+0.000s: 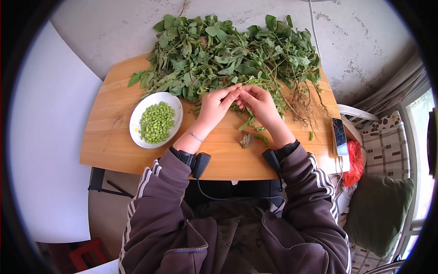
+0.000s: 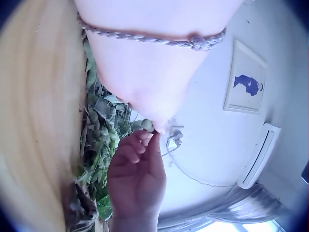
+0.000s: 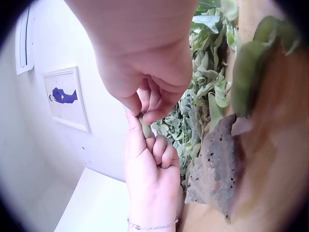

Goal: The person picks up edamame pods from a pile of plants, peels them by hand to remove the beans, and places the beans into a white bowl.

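Over the front of the leafy pile, my left hand [image 1: 214, 104] and right hand [image 1: 263, 106] meet at the fingertips. Between them is a small green soybean pod [image 3: 146, 127], pinched by thumb and finger of both hands. In the left wrist view the pod [image 2: 147, 124] shows as a round green end, the rest covered by fingers. Left of my hands stands a white plate [image 1: 177, 129] holding many shelled green soybeans [image 1: 156, 122]. Uprooted soybean plants [image 1: 214, 59] with leaves, pods and roots heap along the back of the table.
A dry curled leaf [image 1: 246, 139] and a loose pod [image 1: 261, 138] lie on the wooden table [image 1: 219, 160] before my right wrist. A phone [image 1: 339, 136] rests at the right edge. Beyond it are a red plastic bag [image 1: 354, 162] and a dark cushion [image 1: 378, 214].
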The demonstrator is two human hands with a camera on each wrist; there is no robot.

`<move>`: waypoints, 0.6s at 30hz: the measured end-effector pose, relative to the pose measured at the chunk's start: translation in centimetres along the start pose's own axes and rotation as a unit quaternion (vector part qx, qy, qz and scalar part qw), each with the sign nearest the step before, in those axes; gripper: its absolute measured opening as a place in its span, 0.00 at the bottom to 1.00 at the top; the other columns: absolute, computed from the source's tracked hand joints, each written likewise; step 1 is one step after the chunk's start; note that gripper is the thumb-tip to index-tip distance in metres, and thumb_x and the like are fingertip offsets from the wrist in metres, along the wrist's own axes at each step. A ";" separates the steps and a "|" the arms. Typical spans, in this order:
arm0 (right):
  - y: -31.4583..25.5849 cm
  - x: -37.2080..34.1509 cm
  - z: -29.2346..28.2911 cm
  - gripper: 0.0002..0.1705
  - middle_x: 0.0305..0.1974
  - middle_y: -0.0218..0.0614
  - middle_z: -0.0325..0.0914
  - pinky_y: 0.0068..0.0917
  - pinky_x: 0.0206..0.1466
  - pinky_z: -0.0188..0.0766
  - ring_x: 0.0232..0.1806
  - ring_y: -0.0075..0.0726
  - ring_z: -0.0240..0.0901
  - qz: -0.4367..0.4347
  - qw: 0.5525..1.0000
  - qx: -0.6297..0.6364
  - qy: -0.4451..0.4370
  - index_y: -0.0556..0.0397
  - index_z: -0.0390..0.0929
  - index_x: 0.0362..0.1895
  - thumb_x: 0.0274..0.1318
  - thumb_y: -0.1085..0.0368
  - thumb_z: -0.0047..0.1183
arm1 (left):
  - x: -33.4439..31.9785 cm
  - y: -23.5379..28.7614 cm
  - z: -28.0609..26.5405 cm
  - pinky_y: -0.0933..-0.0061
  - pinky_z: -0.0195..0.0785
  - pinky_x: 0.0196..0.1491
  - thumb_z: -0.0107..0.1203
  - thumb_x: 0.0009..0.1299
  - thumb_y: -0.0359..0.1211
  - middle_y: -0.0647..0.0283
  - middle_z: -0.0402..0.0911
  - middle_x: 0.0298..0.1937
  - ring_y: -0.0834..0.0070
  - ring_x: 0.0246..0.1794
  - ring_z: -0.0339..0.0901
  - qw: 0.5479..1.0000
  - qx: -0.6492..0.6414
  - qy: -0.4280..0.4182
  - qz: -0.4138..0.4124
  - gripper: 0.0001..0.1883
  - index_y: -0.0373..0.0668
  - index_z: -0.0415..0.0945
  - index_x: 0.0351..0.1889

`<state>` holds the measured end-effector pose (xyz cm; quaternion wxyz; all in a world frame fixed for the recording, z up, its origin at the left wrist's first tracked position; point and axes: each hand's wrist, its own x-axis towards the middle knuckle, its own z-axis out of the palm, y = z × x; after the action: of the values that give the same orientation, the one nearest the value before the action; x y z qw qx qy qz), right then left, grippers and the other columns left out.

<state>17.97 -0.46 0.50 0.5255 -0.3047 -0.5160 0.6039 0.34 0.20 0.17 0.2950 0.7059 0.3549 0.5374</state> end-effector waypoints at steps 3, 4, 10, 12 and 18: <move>-0.4 0.1 -0.4 0.12 0.39 0.32 0.82 0.23 0.44 0.76 0.38 0.26 0.79 -0.021 0.999 -0.026 0.015 0.61 0.77 0.49 0.68 0.65 0.56 | -0.1 -0.2 -0.2 0.71 0.73 0.30 0.60 0.72 0.41 0.56 0.86 0.32 0.67 0.28 0.84 0.992 0.124 -0.027 0.015 0.14 0.44 0.85 0.48; -0.5 0.1 -0.5 0.12 0.39 0.32 0.83 0.24 0.43 0.77 0.37 0.26 0.79 -0.036 0.994 -0.104 0.024 0.61 0.78 0.48 0.67 0.66 0.56 | -0.1 -0.6 -0.4 0.69 0.73 0.30 0.60 0.72 0.42 0.56 0.85 0.31 0.64 0.28 0.83 0.984 0.170 -0.026 0.044 0.14 0.44 0.85 0.47; -1.8 -0.3 -1.2 0.09 0.35 0.37 0.84 0.29 0.38 0.79 0.33 0.31 0.82 -0.161 0.893 -0.419 0.031 0.58 0.81 0.44 0.60 0.68 0.59 | -0.2 -0.4 -1.0 0.62 0.72 0.28 0.62 0.69 0.43 0.58 0.83 0.29 0.58 0.26 0.81 0.943 0.304 -0.030 0.129 0.13 0.44 0.84 0.40; -2.0 -0.5 -1.1 0.09 0.33 0.39 0.83 0.32 0.36 0.79 0.31 0.35 0.82 -0.187 0.863 -0.469 0.020 0.57 0.81 0.42 0.57 0.69 0.60 | -0.2 -0.2 -1.1 0.63 0.72 0.28 0.64 0.68 0.41 0.57 0.83 0.29 0.59 0.27 0.81 0.938 0.326 -0.027 0.116 0.13 0.43 0.84 0.41; -1.8 -0.5 -0.9 0.06 0.27 0.37 0.78 0.38 0.33 0.77 0.29 0.45 0.78 -0.243 0.762 -0.600 0.035 0.53 0.78 0.31 0.52 0.66 0.60 | -0.2 0.0 -1.0 0.60 0.72 0.27 0.62 0.69 0.44 0.58 0.82 0.27 0.57 0.25 0.80 0.944 0.304 -0.022 0.125 0.13 0.44 0.83 0.38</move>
<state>19.49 -0.79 1.88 0.3820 -0.4428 -0.8111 0.0123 -0.68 0.04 0.35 0.0049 0.8123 0.4040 0.4207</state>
